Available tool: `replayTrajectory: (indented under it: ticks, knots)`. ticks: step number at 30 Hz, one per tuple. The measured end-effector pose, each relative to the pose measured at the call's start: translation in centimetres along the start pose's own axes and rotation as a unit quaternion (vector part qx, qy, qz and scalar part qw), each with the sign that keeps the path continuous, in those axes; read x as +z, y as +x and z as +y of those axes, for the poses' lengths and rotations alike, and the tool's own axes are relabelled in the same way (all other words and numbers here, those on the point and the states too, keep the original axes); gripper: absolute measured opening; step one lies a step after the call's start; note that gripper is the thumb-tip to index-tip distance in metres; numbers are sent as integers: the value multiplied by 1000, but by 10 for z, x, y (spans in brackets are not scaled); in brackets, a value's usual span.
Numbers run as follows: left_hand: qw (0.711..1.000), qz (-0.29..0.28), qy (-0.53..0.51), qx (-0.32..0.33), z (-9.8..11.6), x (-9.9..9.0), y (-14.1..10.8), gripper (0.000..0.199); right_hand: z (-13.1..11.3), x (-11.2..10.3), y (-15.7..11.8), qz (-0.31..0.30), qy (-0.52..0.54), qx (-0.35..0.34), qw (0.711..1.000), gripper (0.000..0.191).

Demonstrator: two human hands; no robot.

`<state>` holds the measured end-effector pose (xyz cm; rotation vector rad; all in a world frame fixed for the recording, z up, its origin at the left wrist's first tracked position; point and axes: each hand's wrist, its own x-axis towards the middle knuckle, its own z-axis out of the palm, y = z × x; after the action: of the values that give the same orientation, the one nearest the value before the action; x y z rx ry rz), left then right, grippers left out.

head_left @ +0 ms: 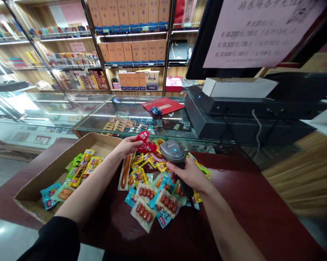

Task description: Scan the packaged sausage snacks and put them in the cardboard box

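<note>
Between the thumb and fingers of my left hand [129, 145] is a red snack packet [145, 142] with white labels. My right hand [189, 174] is wrapped round the handle of a grey barcode scanner [172, 151], which has a blue light on top and its head close to the packet's right side. Below both hands lies a pile of packed snacks, among them clear packs of small sausages [143, 211], a long single sausage [125, 172] and yellow packets [139, 177]. To the left, an open cardboard box [29, 194] holds several yellow, green and blue packets.
Behind the brown table [234, 203] stands a glass display counter [98, 121] with a red folder [166, 105] and a blue mouse [155, 111]. A monitor [196, 54] and dark cash-register units [220, 121] with cables occupy the right. Stocked shelves line the back wall.
</note>
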<state>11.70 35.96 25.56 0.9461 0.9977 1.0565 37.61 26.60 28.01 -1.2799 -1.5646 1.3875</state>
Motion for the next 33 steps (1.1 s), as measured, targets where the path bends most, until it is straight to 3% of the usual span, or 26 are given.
replayTrajectory:
  ticks: [5, 10, 20, 26, 33]
  knots:
    - [996, 75, -54, 16, 6, -21, 6, 35, -2, 5, -1, -24, -5, -1, 1000, 24]
    - [989, 113, -74, 59, 8, -25, 8, 34, -9, 14, -5, -44, -13, 2, 999, 21]
    - [989, 106, -70, 78, 7, -22, 2, 38, -5, 21, -6, -62, -57, -39, 996, 18]
    - [982, 119, -93, 110, 5, -15, 1, 39, -6, 25, -9, -61, -11, -19, 998, 21]
    - [989, 89, -46, 109, -6, -12, 2, 48, -11, 25, -10, -30, 3, -25, 999, 24]
